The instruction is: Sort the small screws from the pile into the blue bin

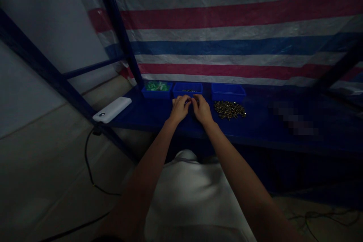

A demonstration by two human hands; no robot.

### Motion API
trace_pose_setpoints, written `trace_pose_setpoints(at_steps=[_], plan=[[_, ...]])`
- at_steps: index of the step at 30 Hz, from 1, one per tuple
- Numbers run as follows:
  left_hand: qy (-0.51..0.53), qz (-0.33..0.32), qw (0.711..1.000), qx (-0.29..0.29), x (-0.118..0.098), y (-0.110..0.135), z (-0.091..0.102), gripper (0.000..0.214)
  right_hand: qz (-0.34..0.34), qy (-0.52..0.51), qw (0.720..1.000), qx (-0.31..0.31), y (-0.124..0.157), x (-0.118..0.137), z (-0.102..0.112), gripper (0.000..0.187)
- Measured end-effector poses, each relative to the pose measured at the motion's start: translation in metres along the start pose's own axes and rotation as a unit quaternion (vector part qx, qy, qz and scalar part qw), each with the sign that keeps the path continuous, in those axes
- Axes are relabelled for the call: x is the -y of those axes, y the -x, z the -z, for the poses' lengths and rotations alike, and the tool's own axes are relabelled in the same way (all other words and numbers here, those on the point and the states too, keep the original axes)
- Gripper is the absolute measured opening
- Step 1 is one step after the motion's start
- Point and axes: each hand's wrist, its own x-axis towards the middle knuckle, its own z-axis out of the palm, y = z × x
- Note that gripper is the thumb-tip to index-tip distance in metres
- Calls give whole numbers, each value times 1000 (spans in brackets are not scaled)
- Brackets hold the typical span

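My left hand (pixel 179 107) and my right hand (pixel 201 108) meet over the blue shelf (pixel 147 115), fingertips pinched together just in front of the middle blue bin (pixel 187 89). What they pinch is too small and dark to make out. A heap of small brass-coloured metal parts (pixel 229 109) lies on the shelf just right of my right hand. A bin with green pieces (pixel 157 89) stands at the left, and another blue bin (pixel 227 92) at the right.
A white power bank (pixel 112 109) lies at the shelf's left corner, with a black cable (pixel 88 166) trailing to the floor. Dark blue frame posts (pixel 119 26) stand before a striped tarpaulin (pixel 238 34). More cables (pixel 323 217) lie at the lower right.
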Motion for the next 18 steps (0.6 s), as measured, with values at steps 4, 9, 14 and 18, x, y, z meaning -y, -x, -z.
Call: trace_pose_setpoints(at_steps=[4,9,14,18], plan=[[36,-6,999,13,-2,2,-1,10,20,6,1000,23,0,-1,-1,21],[94,-8,996,6,2,0,-3,8,18,1,1000,8,0,1,1,19],[150,7,989,2,8,-2,-6,10,4,-6,1000,-14,0,4,4,18],[158,-9,987,7,10,-2,-5,14,-1,4,999,-48,0,5,5,20]])
